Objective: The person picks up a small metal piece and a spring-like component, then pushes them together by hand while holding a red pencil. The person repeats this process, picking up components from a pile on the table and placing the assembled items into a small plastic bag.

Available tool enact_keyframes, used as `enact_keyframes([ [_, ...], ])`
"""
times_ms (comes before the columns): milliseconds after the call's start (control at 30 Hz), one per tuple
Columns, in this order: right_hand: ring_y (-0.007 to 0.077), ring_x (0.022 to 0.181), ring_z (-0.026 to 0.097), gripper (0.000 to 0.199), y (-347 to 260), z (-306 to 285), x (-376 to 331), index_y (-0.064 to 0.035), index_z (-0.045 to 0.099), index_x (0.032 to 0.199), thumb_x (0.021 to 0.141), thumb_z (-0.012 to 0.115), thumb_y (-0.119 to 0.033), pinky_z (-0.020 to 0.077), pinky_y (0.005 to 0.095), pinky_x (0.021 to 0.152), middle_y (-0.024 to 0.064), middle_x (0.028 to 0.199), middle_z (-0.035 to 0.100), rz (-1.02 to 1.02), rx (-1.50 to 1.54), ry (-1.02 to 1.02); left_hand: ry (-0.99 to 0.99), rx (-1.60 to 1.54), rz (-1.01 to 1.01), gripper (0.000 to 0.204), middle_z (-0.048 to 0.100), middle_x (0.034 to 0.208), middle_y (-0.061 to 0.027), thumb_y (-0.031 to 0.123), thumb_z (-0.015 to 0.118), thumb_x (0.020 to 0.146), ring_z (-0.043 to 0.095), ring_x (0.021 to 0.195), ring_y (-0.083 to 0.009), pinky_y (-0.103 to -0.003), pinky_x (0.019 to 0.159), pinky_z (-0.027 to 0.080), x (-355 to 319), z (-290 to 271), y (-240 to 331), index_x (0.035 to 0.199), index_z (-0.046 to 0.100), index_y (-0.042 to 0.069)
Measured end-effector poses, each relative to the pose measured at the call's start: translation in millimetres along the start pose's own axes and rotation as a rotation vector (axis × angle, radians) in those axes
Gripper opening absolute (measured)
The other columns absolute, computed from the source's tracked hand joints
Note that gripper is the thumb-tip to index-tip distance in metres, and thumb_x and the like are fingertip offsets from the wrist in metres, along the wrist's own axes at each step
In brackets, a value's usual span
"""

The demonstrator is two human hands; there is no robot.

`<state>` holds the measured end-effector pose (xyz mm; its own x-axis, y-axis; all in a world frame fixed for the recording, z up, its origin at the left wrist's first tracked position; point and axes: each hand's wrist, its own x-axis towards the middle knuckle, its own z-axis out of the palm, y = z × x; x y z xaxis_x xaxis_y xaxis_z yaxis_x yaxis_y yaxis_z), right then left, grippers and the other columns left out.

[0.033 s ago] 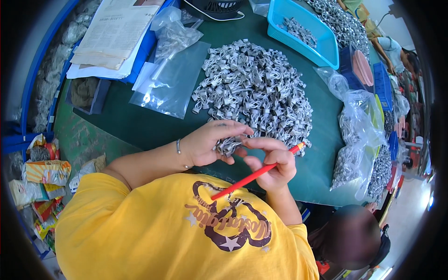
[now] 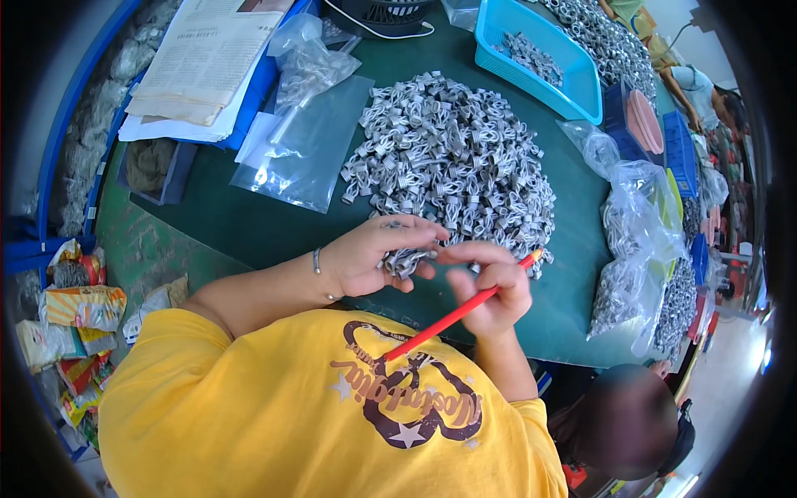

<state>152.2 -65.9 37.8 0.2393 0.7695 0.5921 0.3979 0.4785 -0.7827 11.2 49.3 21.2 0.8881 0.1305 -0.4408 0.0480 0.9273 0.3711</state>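
Note:
My left hand [image 2: 359,259] is half curled, cupping a small bunch of grey metal loop-shaped parts [image 2: 402,262] in its palm and fingers. Close by on the right, my right hand [image 2: 503,297] has a long red pencil [image 2: 440,324] lodged between its fingers. The pencil slants from upper right down toward my yellow shirt. My right index finger reaches to the left fingertips; whether it pinches a part there I cannot tell. Just beyond both hands lies a big heap of the same grey parts [image 2: 457,158] on the green tabletop [image 2: 274,232].
Left of the heap lie a clear plastic bag [image 2: 299,166] and newspapers [image 2: 199,62] on a blue bin. A light-blue basket [image 2: 540,95] with more parts stands behind. Filled clear bags [image 2: 623,249] are at right. Another person sits at the lower right.
My right hand has shifted slightly right, away from the left fingers, and the pencil has moved with it. My left hand stays in place with the parts.

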Motion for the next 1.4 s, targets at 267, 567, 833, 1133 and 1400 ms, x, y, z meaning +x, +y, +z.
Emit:
enact_keyframes([
  [267,0.0299,0.073,0.052,0.027,44,-22,17,-0.006,0.046,0.071,0.061,0.07,-0.002,0.0377,0.039,0.066,0.009,0.082,0.06,0.044,-0.808,-0.039,0.049,0.182,0.133,0.016,0.058,0.085,-0.0109,0.008,0.062,0.078,0.053,0.066,-0.0132,-0.025,0.046,0.044,-3,-4,2,0.09,0.055,0.001],
  [567,0.0285,0.065,0.053,0.025,48,-22,18,-0.0067,0.045,0.069,0.062,0.067,0.003,0.0413,0.0376,0.059,0.0093,0.078,0.06,-0.021,-0.841,0.112,0.115,0.357,0.244,0.017,0.059,0.081,-0.0094,0.007,0.064,0.078,0.053,0.061,-0.0108,-0.023,0.045,0.044,-4,-2,4,0.092,0.056,-0.001],
  [833,0.0142,0.071,0.059,0.031,18,-14,1,-0.0051,0.038,0.072,0.07,0.065,0.01,0.0496,0.0236,0.063,0.0173,0.092,0.06,0.209,0.024,0.096,0.142,0.655,0.356,0.03,0.057,0.082,-0.0058,0.006,0.066,0.077,0.054,0.058,-0.0078,-0.02,0.045,0.043,-3,7,3,0.104,0.057,-0.001],
  [1133,0.015,0.072,0.06,0.02,13,-10,-4,-0.0041,0.04,0.083,0.08,0.057,0.006,0.051,0.0234,0.062,0.0188,0.092,0.059,0.534,0.482,0.141,0.151,0.903,0.512,0.019,0.059,0.085,-0.0053,0.006,0.067,0.076,0.055,0.061,-0.0075,-0.019,0.048,0.044,-10,9,4,0.092,0.06,-0.001],
  [1400,0.0201,0.082,0.06,0.025,29,-5,-16,-0.0057,0.042,0.079,0.075,0.058,0.013,0.0517,0.0279,0.072,0.0164,0.092,0.058,0.509,0.671,0.122,-0.009,1.163,0.982,0.018,0.061,0.086,-0.005,0.004,0.068,0.075,0.057,0.067,-0.0089,-0.02,0.051,0.044,2,0,3,0.091,0.061,-0.001],
])
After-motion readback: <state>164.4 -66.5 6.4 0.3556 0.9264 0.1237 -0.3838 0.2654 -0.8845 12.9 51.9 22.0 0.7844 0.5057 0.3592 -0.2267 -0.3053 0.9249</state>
